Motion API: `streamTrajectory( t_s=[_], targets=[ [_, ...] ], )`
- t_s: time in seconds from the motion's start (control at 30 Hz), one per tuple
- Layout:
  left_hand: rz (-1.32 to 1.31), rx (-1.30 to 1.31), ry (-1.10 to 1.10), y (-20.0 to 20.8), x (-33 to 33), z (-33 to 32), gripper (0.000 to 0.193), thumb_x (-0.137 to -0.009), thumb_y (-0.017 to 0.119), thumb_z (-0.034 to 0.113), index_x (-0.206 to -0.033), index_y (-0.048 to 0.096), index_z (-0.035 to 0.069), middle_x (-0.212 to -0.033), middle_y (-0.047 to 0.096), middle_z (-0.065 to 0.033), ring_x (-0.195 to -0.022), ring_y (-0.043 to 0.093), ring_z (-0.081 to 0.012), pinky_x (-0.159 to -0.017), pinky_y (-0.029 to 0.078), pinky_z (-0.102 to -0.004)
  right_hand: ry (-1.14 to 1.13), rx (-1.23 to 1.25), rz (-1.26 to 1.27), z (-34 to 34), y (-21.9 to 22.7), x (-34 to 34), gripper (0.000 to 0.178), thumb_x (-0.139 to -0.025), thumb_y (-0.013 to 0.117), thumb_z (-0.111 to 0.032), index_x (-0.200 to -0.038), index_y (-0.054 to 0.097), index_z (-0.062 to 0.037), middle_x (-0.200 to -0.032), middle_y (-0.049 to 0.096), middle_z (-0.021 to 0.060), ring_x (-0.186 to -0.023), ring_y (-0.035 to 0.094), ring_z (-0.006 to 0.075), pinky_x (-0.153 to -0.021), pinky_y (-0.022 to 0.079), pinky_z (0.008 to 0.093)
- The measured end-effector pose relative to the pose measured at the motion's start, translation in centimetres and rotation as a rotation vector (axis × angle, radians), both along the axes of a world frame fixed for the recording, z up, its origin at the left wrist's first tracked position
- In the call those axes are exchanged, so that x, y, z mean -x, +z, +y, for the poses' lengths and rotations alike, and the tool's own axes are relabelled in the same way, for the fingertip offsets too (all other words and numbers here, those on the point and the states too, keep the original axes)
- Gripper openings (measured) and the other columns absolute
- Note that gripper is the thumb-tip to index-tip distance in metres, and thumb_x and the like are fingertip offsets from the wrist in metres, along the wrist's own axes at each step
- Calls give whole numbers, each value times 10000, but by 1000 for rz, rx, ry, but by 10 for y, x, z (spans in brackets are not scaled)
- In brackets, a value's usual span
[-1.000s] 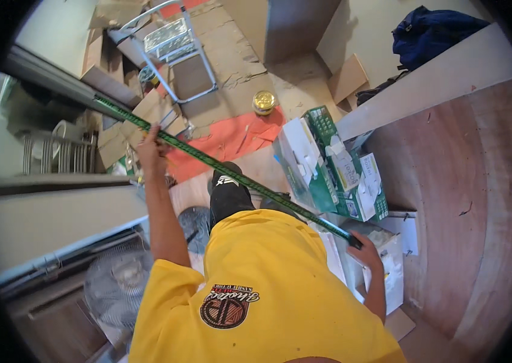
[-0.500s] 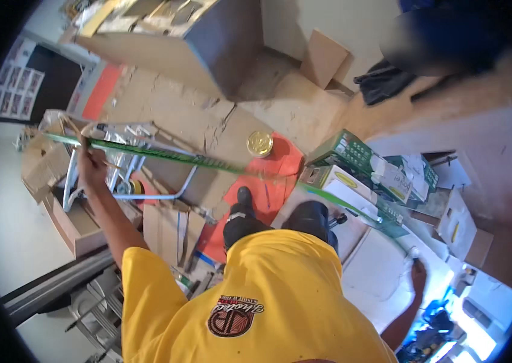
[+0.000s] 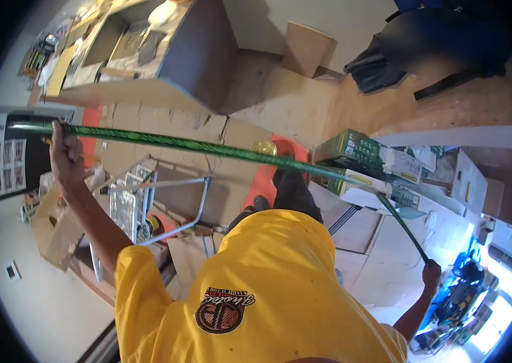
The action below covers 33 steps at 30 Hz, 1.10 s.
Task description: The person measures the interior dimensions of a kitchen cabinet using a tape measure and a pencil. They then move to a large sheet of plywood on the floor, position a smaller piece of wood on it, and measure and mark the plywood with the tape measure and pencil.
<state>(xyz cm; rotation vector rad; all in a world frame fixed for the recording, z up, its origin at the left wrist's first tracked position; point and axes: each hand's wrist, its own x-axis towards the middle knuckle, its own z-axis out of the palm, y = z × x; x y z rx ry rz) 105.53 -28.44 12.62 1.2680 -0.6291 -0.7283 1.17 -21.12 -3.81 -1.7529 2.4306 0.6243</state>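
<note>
A long, glossy green strip (image 3: 207,149) with a darker pattern stretches across in front of me at an angle. My left hand (image 3: 65,157) is closed around it near its far left end. A thin yellow stick, perhaps a pencil (image 3: 91,158), also pokes out from that hand. Past the boxes on the right, a narrower green length (image 3: 404,227) runs down to my right hand (image 3: 431,275), whose fingers are closed on its end. Whether both lengths are one bent strip, I cannot tell.
Below the strip lie a metal folding frame (image 3: 201,196) and cardboard. Green and white boxes (image 3: 349,154) stand at the right on a light board. A round yellow tin (image 3: 263,147) sits on red sheeting. A grey cabinet (image 3: 198,60) stands ahead; a person in dark clothes (image 3: 383,66) is at far right.
My left hand has moved left and slightly up with the strip, which now shows sharp and straighter. My right hand has shifted slightly right. The view has turned, and my legs have changed position.
</note>
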Motion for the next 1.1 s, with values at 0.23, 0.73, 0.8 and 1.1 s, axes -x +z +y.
streamTrajectory(
  t_s=[0.23, 0.73, 0.8, 1.1],
  targets=[
    [-225, -113, 265, -86, 145, -111, 225, -942, 654, 211, -757, 595, 97, -609, 500, 62, -501, 371, -11, -463, 277, -191, -224, -196, -55, -75, 32, -253, 197, -830, 562, -253, -880, 673, -98, -855, 654, 198, -887, 617, 410, -759, 476, 534],
    [-413, -502, 92, -411, 115, -223, 357, -922, 681, 304, -678, 642, 47, -619, 617, -24, -501, 499, -73, -479, 383, -255, -294, -380, -352, -184, -177, -446, 382, -686, 681, -382, -930, 668, -88, -964, 681, 174, -934, 638, 386, -831, 489, 493],
    [-395, -761, 120, -444, 103, -246, 377, -916, 688, 316, -667, 646, 36, -596, 607, -21, -552, 520, -92, -548, 421, -289, -280, -495, -409, -200, -238, -460, 403, -699, 666, -375, -984, 666, -90, -999, 681, 183, -951, 644, 390, -845, 493, 495],
    [-964, -901, 226, -558, -34, -272, 477, -912, 633, 381, -673, 621, -31, -613, 634, -174, -547, 609, -306, -637, 476, -426, -34, -706, -500, -280, -385, -576, 498, -797, 624, -423, -1148, 623, -68, -1088, 630, 252, -1022, 615, 435, -863, 497, 519]
  ],
)
